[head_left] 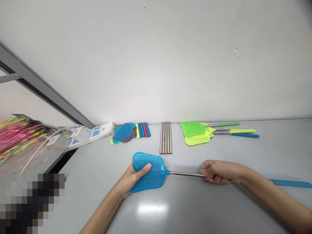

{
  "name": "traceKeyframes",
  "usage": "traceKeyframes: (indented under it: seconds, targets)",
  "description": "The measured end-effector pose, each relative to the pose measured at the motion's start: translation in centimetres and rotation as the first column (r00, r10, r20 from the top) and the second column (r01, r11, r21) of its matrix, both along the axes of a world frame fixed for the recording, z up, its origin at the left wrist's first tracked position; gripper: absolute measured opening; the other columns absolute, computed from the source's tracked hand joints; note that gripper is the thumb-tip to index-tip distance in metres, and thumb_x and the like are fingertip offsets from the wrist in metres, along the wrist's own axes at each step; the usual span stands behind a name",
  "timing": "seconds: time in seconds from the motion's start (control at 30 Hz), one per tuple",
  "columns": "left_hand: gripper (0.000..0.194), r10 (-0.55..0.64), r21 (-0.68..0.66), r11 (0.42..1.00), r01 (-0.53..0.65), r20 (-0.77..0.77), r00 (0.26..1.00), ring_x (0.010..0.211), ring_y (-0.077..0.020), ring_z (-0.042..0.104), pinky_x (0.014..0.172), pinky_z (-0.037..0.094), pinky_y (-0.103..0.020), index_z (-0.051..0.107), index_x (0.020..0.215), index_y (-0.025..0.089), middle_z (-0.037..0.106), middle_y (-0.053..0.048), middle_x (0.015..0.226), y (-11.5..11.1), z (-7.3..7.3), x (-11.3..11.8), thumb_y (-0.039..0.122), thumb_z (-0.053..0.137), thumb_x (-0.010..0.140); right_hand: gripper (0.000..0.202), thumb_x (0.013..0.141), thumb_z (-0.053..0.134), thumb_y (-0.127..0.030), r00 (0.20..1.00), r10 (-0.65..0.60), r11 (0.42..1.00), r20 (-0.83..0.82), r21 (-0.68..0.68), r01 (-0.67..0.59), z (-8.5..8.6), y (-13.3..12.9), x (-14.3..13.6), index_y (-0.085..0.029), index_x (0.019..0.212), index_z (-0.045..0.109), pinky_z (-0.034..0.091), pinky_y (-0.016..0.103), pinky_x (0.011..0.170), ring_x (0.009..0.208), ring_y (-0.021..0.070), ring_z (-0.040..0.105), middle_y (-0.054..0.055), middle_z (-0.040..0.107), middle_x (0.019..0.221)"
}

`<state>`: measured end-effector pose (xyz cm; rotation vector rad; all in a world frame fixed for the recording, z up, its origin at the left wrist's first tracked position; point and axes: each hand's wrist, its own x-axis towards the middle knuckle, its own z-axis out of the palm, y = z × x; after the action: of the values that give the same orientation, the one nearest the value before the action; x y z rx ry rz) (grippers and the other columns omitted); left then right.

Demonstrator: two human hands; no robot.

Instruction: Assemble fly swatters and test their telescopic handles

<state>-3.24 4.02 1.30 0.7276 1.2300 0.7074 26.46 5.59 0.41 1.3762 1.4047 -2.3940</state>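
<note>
The swatter head (pixel 157 170) is blue with tiny holes. By the grey surface's (pixel 195 208) far edge, rods (pixel 166 138) are silver; grips (pixel 143 130) are yellow, blue and red.

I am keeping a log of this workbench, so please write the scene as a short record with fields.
Left hand: holds a blue swatter head, thumb on its mesh
Right hand: grips the metal rod leading from that head
Far right: blue handle; whether it joins that rod is hidden
Back left: piled swatter heads, a blue one on top, beside loose handles
Back middle: loose metal rods, side by side
Back right: overlapping swatters, green and yellow heads visible
Left: white power strip
</note>
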Motion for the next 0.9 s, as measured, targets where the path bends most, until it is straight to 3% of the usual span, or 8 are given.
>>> traceKeyframes:
  seconds: [0.2,0.4,0.7,0.9]
  targets:
    - [0.036,-0.008,0.003,1.0,0.008,0.012,1.0,0.09,-0.0271,0.061,0.08,0.049,-0.04,0.058,0.092,0.015,0.067,-0.009,0.095,-0.5,-0.4,0.4,0.034,0.07,0.063,0.017,0.064,0.044,-0.019,1.0,-0.002,1.0,0.021,-0.004,0.002,0.2,0.0,-0.1,-0.017,0.056,0.029,0.003,0.018,0.034,0.037,0.0006,0.012,-0.004,0.038,0.058]
    - [0.038,0.01,0.014,1.0,-0.01,-0.004,1.0,0.091,-0.0262,0.061,0.082,0.048,-0.039,0.057,0.093,0.016,0.068,-0.008,0.091,-0.8,-0.5,1.0,0.034,0.071,0.062,0.021,0.068,0.045,-0.024,1.0,0.019,1.0,0.021,0.022,-0.02,0.0,0.1,0.0,-0.017,0.055,0.03,0.004,0.017,0.033,0.037,0.0009,0.011,-0.006,0.036,0.055]
    - [0.037,0.015,0.005,1.0,-0.016,0.032,0.999,0.087,-0.0264,0.062,0.076,0.05,-0.038,0.055,0.096,0.016,0.067,-0.009,0.092,-0.6,-0.3,1.4,0.033,0.068,0.065,0.027,0.077,0.043,-0.036,0.996,0.086,0.996,-0.029,0.041,-0.085,-1.0,0.6,1.1,-0.016,0.059,0.041,0.005,0.017,0.033,0.038,0.0038,0.009,-0.009,0.019,0.045]
    - [0.031,-0.017,-0.044,0.999,0.021,0.08,0.997,0.087,-0.0273,0.062,0.075,0.051,-0.039,0.055,0.095,0.014,0.067,-0.01,0.093,-0.1,0.0,0.9,0.032,0.064,0.071,0.031,0.077,0.044,-0.042,0.997,0.082,0.994,-0.005,0.073,-0.081,-0.7,0.6,0.8,-0.015,0.063,0.046,0.008,0.017,0.033,0.039,0.0037,0.016,-0.008,0.025,0.046]
